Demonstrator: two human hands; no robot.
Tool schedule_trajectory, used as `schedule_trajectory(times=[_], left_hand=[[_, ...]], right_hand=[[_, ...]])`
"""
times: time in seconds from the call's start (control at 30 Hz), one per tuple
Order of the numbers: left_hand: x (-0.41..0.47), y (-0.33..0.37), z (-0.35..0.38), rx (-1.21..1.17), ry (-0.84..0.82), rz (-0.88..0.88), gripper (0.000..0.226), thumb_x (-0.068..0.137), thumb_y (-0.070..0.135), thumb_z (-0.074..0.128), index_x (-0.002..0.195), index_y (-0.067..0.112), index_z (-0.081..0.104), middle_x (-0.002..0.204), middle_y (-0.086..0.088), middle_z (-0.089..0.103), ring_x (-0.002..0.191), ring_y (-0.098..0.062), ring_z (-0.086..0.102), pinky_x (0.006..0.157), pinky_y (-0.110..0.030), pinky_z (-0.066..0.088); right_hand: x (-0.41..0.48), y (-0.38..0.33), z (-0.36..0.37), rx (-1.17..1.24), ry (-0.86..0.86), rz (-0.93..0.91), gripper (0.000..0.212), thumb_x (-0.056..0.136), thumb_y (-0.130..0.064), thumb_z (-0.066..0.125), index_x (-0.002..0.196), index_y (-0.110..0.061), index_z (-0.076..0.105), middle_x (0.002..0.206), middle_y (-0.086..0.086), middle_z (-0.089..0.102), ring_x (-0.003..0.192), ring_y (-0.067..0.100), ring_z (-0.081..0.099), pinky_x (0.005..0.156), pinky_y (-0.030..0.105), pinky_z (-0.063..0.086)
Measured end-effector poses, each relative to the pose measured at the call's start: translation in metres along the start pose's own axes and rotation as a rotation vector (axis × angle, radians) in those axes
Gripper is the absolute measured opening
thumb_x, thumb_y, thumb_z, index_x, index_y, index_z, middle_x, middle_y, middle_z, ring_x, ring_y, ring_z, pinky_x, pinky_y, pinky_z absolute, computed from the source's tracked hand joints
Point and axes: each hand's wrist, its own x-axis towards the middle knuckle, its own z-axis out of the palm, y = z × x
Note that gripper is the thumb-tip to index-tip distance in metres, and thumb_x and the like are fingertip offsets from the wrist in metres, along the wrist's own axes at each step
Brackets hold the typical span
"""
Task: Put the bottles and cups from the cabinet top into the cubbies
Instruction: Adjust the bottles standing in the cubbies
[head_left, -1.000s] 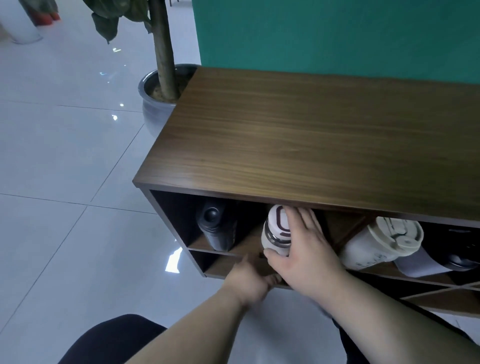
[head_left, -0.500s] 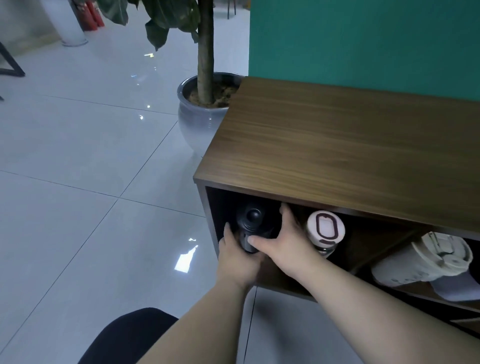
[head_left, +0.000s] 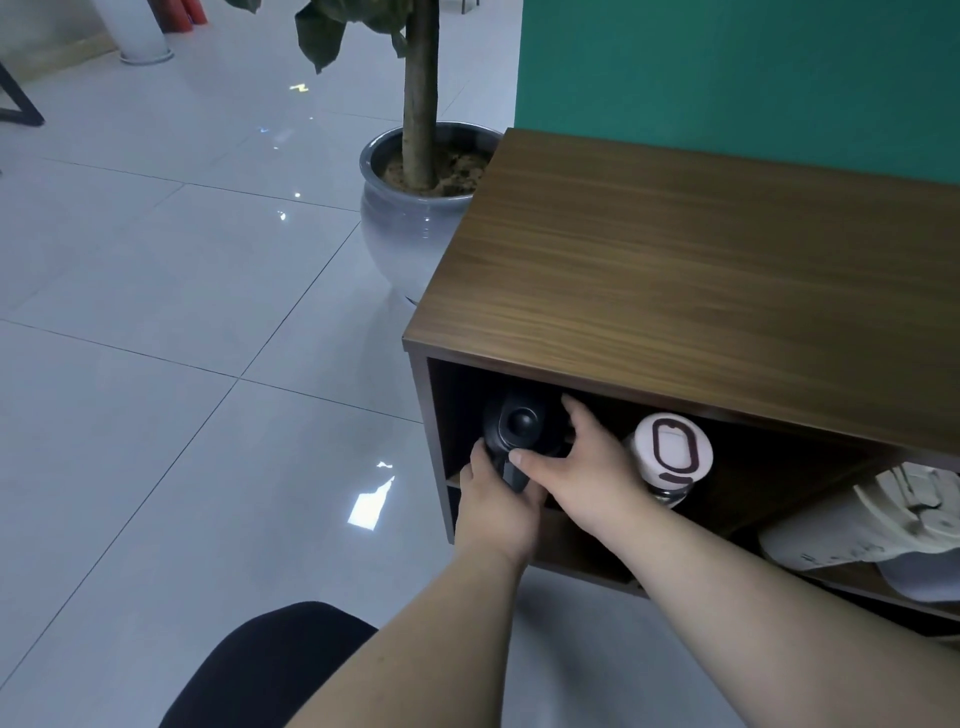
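Note:
A black bottle (head_left: 517, 422) lies on its side in the top left cubby of the wooden cabinet (head_left: 701, 270), its cap end facing me. My left hand (head_left: 491, 501) grips it from below and my right hand (head_left: 587, 467) holds it from the right, thumb across its front. Beside it to the right in the same row lies a clear bottle with a white cap (head_left: 672, 449) marked with a dark oval. Further right, a white lidded cup (head_left: 872, 519) lies on its side in another cubby. The cabinet top is bare wood.
A grey ceramic pot (head_left: 410, 228) with a tree trunk stands on the floor against the cabinet's left end. A green wall (head_left: 727, 73) rises behind the cabinet. Glossy tiled floor (head_left: 182, 338) spreads to the left. My dark-clothed knee (head_left: 270, 670) is at the bottom.
My right hand left the white-capped bottle and both hands moved left onto the black bottle in the left cubby. My view shifted left and came closer.

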Motion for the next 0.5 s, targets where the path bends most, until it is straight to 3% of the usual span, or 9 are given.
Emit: schedule_trajectory(times=[0.13, 0.5], left_hand=[[-0.001, 0.0, 0.003, 0.014, 0.009, -0.013, 0.075, 0.09, 0.043, 0.064, 0.155, 0.021, 0.034, 0.156, -0.008, 0.042, 0.135, -0.029, 0.053, 0.106, -0.045, 0.048], [-0.001, 0.0, 0.004, 0.023, 0.01, -0.03, 0.077, 0.089, 0.041, 0.062, 0.157, 0.022, 0.03, 0.157, -0.009, 0.041, 0.135, -0.03, 0.054, 0.107, -0.05, 0.048]], right_hand=[[0.003, 0.005, -0.002, 0.007, -0.013, 0.0, 0.101, 0.068, -0.042, 0.084, 0.155, -0.031, 0.034, 0.146, -0.005, 0.058, 0.136, 0.016, 0.053, 0.112, 0.035, 0.043], [0.007, 0.013, -0.002, 0.044, -0.052, -0.02, 0.099, 0.073, -0.034, 0.084, 0.156, -0.032, 0.03, 0.142, -0.011, 0.054, 0.137, 0.014, 0.049, 0.108, 0.029, 0.04]])
